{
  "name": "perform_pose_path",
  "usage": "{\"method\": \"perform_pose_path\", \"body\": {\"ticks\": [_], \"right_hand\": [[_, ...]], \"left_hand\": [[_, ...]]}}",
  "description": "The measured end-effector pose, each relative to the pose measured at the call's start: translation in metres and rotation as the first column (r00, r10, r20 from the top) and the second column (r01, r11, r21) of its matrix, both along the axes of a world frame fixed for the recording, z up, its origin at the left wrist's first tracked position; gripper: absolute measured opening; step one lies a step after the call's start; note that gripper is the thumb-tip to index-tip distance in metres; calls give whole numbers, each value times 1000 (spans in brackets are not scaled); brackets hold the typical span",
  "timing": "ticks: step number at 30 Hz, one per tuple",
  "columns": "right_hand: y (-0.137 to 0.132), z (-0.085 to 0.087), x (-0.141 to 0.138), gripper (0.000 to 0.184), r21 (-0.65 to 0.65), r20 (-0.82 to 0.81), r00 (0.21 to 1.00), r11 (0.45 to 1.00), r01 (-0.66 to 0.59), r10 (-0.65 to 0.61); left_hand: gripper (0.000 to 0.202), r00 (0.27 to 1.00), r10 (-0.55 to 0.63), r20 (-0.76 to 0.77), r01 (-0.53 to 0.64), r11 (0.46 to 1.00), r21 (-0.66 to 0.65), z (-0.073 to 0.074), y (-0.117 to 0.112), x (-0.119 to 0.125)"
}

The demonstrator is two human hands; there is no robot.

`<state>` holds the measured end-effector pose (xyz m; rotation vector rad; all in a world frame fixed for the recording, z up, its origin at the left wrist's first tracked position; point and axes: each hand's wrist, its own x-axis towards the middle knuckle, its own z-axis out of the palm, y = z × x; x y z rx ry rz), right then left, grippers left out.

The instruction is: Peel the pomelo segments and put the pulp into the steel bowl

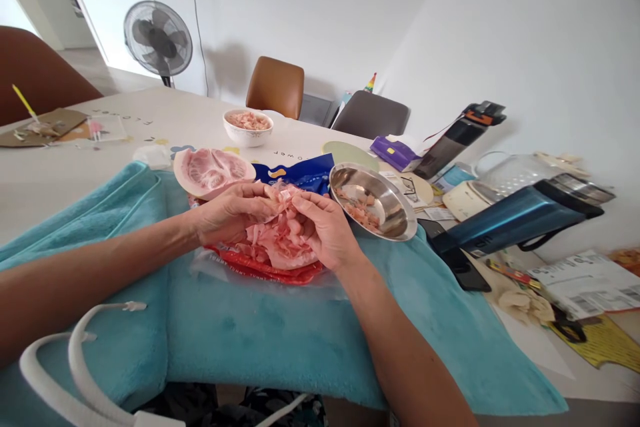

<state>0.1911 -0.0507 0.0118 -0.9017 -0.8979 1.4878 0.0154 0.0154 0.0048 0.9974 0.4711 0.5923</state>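
Both of my hands meet over a pile of pink pomelo peel and membrane (280, 247) lying on a red plastic bag (270, 271). My left hand (230, 212) and my right hand (325, 227) pinch the same small pink pomelo segment (284, 195) between their fingertips. A halved pomelo rind (213, 171) lies just beyond my left hand. Close by my right hand stands a steel bowl (395, 213) holding a few pieces of pink flesh. Farther back is a white bowl (248, 135) filled with peeled flesh.
A teal towel (260, 333) covers the near table edge. At the right lie a blue flask (520, 219), a black bottle (457, 137), a phone (453, 257) and papers (585, 283). A fan (158, 39) and chairs (275, 85) stand behind the table. White headset bands (75, 360) sit at the lower left.
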Motion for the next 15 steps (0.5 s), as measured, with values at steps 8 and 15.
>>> {"method": "perform_pose_path", "body": {"ticks": [8, 15], "right_hand": [[-1, 1, 1, 19, 54, -76, 996, 997, 47, -43], [-2, 8, 6, 15, 100, -154, 983, 989, 113, -97]], "left_hand": [[17, 999, 34, -20, -34, 999, -28, 4, -1, -2], [29, 983, 158, -93, -152, 986, 70, -2, 9, -7]]}}
